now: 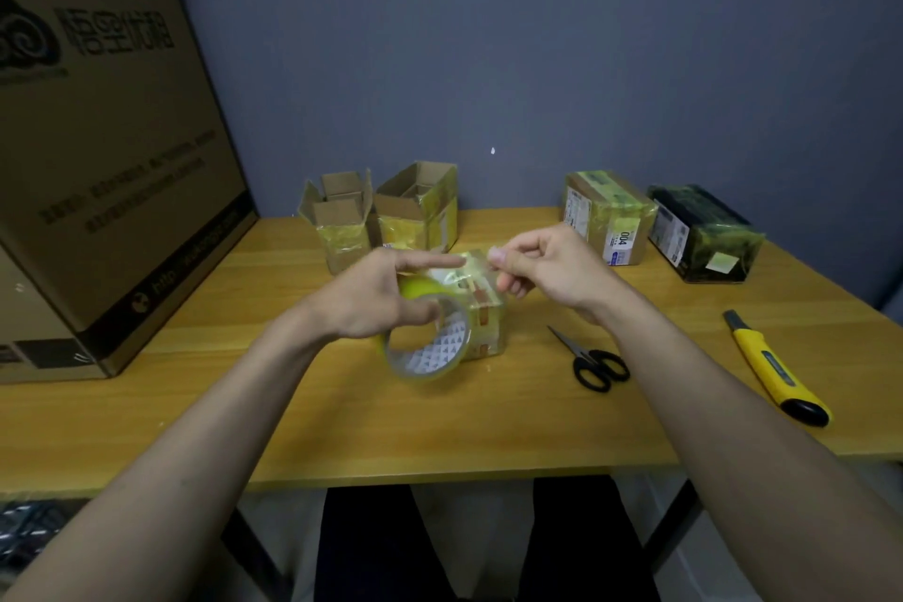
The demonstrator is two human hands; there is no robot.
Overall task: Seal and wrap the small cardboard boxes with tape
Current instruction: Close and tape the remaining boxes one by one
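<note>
A wooden counter (342, 406) is set against a grey wall. The tape roll (424, 341) is gripped by the left hand (376, 293), and the tape's free end is pinched by the right hand (537, 266). The small box (481, 308) is seen just beneath both hands, the strip stretched across its top. Scissors (593, 362) lie nearer the right hand.

Yellow-handled knife (774, 369), black-handled scissors (593, 364), yellowish-taped box (481, 308), grey wall (537, 39).

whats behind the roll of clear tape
A small tape-wrapped cardboard box stands on the wooden table behind the clear tape roll; the roll and left hand cover its left side.
</note>
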